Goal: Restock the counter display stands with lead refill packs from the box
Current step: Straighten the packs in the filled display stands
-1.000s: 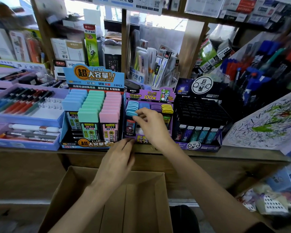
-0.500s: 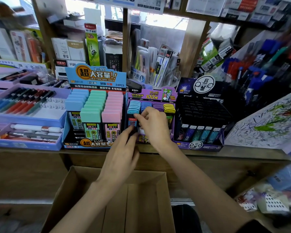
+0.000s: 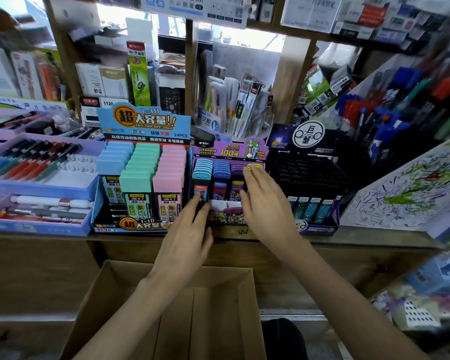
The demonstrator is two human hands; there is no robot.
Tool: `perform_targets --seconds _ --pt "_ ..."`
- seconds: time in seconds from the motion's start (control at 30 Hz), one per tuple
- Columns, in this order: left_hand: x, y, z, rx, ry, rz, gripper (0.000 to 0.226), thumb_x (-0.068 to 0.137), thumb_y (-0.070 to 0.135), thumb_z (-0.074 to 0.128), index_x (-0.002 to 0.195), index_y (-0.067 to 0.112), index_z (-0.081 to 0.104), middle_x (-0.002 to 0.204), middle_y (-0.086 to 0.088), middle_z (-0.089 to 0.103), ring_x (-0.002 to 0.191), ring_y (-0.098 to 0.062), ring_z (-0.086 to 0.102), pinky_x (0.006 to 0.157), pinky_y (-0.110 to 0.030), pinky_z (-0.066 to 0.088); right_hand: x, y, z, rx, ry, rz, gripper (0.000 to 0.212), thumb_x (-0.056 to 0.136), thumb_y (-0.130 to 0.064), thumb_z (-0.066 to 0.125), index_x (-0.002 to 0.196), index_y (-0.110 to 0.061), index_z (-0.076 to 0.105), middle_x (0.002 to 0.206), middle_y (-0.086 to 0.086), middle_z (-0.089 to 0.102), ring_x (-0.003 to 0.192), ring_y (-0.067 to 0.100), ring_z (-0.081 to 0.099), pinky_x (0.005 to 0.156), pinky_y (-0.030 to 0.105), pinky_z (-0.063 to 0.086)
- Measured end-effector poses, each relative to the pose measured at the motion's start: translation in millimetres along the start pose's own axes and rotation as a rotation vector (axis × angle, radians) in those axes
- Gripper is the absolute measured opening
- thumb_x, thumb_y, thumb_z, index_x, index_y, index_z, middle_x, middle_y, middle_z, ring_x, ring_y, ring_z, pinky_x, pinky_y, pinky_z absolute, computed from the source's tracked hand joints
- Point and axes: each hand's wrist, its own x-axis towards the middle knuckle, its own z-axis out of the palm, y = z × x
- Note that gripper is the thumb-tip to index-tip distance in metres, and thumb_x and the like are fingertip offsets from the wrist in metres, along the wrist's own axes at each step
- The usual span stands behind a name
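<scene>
Wooden counter (image 3: 374,237), crowded with stationery, and shelves (image 3: 291,81) of pens and boxes packed in behind. Dead centre sits the purple stand (image 3: 229,149), with the blue stand (image 3: 143,120) on one side and the black stand (image 3: 307,175) on the other. Left hand (image 3: 184,245) reaches up, fingers straight, tips touching the front blue pack (image 3: 201,189) in the purple stand's left column. Right hand (image 3: 268,206) is spread over the right side, fingers extended and relaxed, tips on the yellow packs (image 3: 256,167). Neither hand grasps anything. Below the counter edge, the cardboard box (image 3: 109,294) stands open under both forearms.
</scene>
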Motion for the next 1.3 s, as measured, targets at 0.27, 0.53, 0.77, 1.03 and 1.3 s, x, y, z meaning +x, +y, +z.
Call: perform_targets --seconds 0.27,0.53,0.77,1.03,1.3 --pt "-3 1 -10 0.009 0.025 0.079 0.049 0.092 0.018 0.055 0.139 0.012 0.042 0.151 -0.008 0.031 0.128 -0.024 0.046 0.098 -0.033 0.045 5 -16 2 -0.033 0.077 0.009 0.043 0.092 -0.013 0.051 0.134 -0.002 0.046 0.139 0.018 0.046 0.132 0.032 0.039 0.111 0.044 0.031" --pt "-18 -9 -32 0.026 0.095 0.137 0.044 0.083 0.007 0.065 0.126 0.002 0.056 0.136 -0.015 0.05 0.119 -0.03 0.055 0.094 -0.04 0.047 7 -34 10 0.045 0.11 -0.093 0.039 0.084 -0.005 0.061 0.122 0.001 0.057 0.125 0.017 0.056 0.121 0.034 0.05 0.104 0.045 0.038" --pt "-39 -34 -56 -0.054 0.273 0.093 0.038 0.081 0.001 0.063 0.119 0.003 0.058 0.128 -0.013 0.052 0.117 -0.022 0.052 0.097 -0.027 0.041 -5 -34 7 0.143 0.156 -0.096 0.035 0.084 -0.001 0.057 0.119 -0.002 0.06 0.127 0.014 0.056 0.121 0.031 0.05 0.103 0.043 0.04" --pt "-53 -101 -56 -0.173 0.364 -0.325 0.049 0.084 0.015 0.067 0.127 0.001 0.048 0.127 -0.015 0.045 0.123 -0.023 0.04 0.101 -0.028 0.031 -47 -88 42 0.541 -0.029 -0.058 0.035 0.094 -0.01 0.046 0.128 -0.011 0.054 0.128 0.0 0.052 0.121 0.012 0.046 0.107 0.025 0.034" --pt "-35 -94 -55 -0.351 0.274 -0.311 0.045 0.09 0.028 0.058 0.132 0.013 0.049 0.128 0.001 0.054 0.118 -0.015 0.05 0.096 -0.029 0.039 -44 -119 53 0.789 0.078 0.201 0.046 0.091 -0.002 0.05 0.136 -0.011 0.045 0.136 -0.003 0.042 0.128 0.006 0.038 0.103 0.003 0.02"
